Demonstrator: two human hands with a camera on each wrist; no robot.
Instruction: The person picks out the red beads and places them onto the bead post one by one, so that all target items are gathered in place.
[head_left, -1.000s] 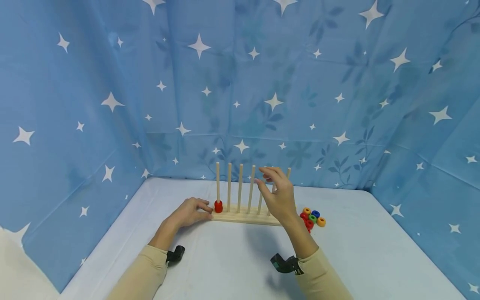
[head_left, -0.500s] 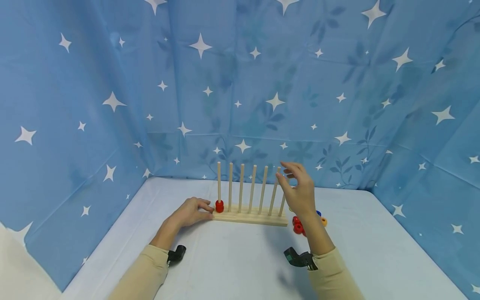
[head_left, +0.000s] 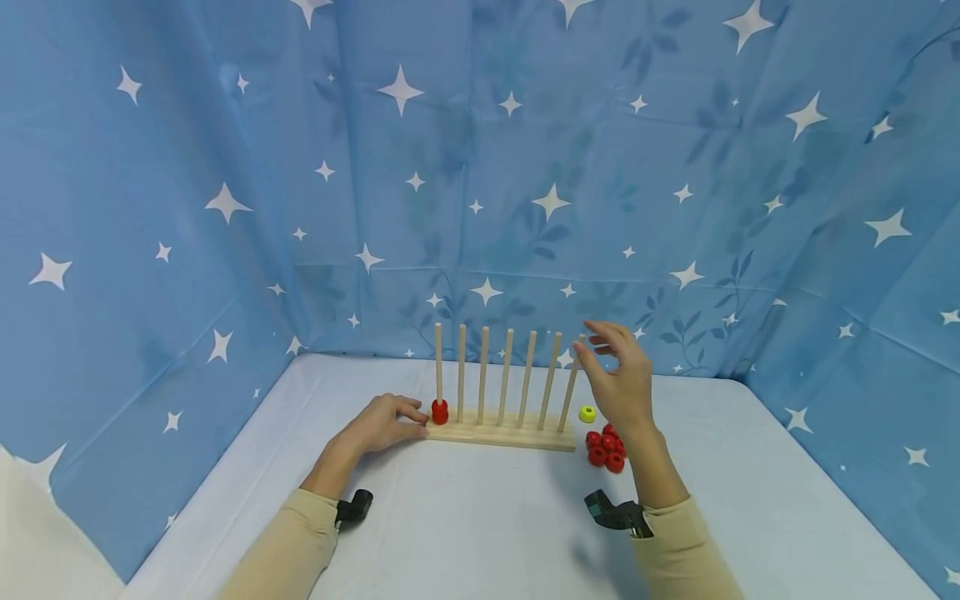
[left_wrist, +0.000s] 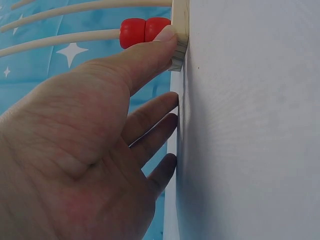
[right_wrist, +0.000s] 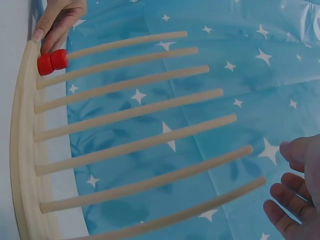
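Observation:
A wooden peg rack point(head_left: 498, 435) stands on the table, with several upright pegs in a row. Two red beads point(head_left: 439, 412) are stacked at the foot of its leftmost peg. My left hand point(head_left: 384, 423) holds the rack's left end, thumb in front and index finger behind; the left wrist view shows the thumb tip point(left_wrist: 167, 34) beside the red beads. With fingers spread and nothing between them, my right hand point(head_left: 621, 383) is raised by the top of the rightmost peg point(head_left: 572, 383). In the right wrist view its fingers point(right_wrist: 292, 200) are apart from the pegs.
Loose red beads point(head_left: 608, 446) lie in a cluster just right of the rack, with a yellow bead point(head_left: 587, 414) behind them. My right forearm hides part of the table there. A blue star-patterned curtain point(head_left: 480, 208) surrounds the white table point(head_left: 480, 517).
My right hand has moved right along the peg tops, from the middle pegs to the rightmost one. The red cluster and yellow bead now show left of it. My left hand stays put.

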